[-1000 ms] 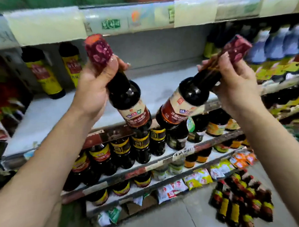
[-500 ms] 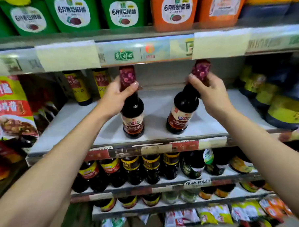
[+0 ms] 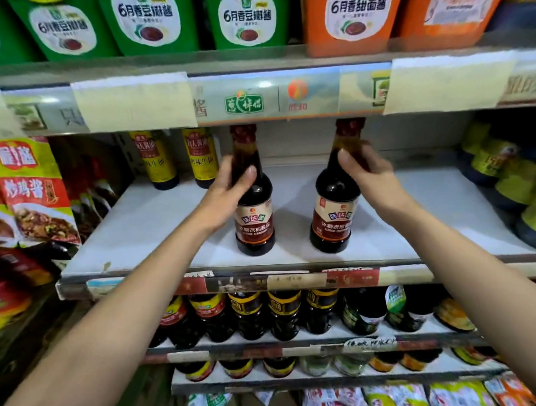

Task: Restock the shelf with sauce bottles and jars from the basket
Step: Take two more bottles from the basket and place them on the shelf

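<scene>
Two dark sauce bottles with red-brown labels and red caps stand upright on the white shelf [image 3: 145, 239], side by side near its front. My left hand [image 3: 226, 195] grips the neck and shoulder of the left bottle [image 3: 253, 222]. Around the neck of the right bottle [image 3: 333, 218] curls my right hand [image 3: 367, 174]. Both caps reach up to the price strip of the shelf above. The basket is out of view.
Two yellow-labelled bottles [image 3: 178, 157] stand at the shelf's back left. Sauce packets [image 3: 23, 195] hang at the left, and dark yellow-labelled bottles [image 3: 518, 189] crowd the right end. Green and orange pouches [image 3: 151, 20] fill the shelf above; more bottles [image 3: 281, 315] line the shelves below.
Both hands have carried the bottles from in front of the shelf onto it, turning them from tilted to upright. The view has tilted up towards the shelf.
</scene>
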